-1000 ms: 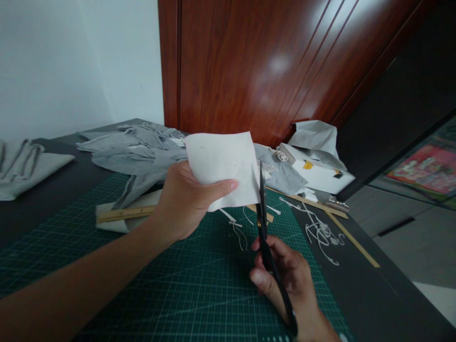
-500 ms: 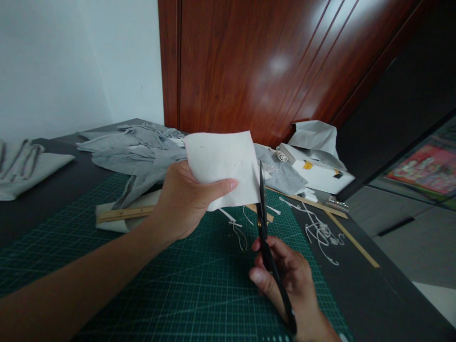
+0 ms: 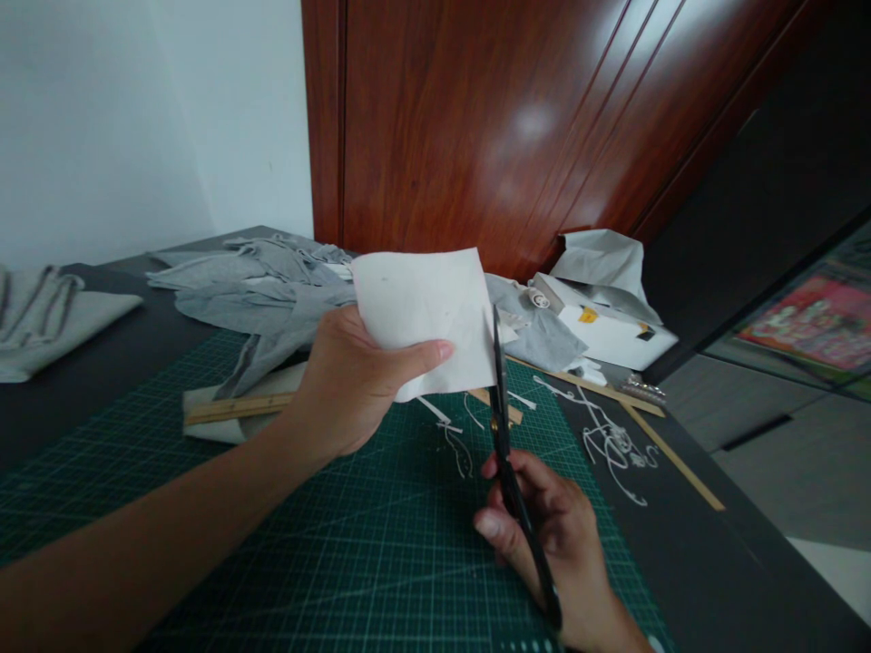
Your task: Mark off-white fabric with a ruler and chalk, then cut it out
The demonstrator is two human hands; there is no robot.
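My left hand pinches a white piece of fabric, its thumb lying across the front and the fingers hidden behind. The piece is held up above a green cutting mat. In my right hand is a pair of black scissors, blades pointing up and away from me. Those blades stand along the right edge of the fabric, seen nearly edge-on; whether they bite into it I cannot tell. Below the fabric, thin white scraps and threads lie on the mat.
Grey cloth is heaped behind the left hand, near a wooden ruler on rolled fabric. At right are tangled white cord, wooden strips and a white box. Folded cloth lies far left.
The scissors have shifted very slightly left in my right hand, toward the fabric's edge. My left hand and the fabric stay almost still.
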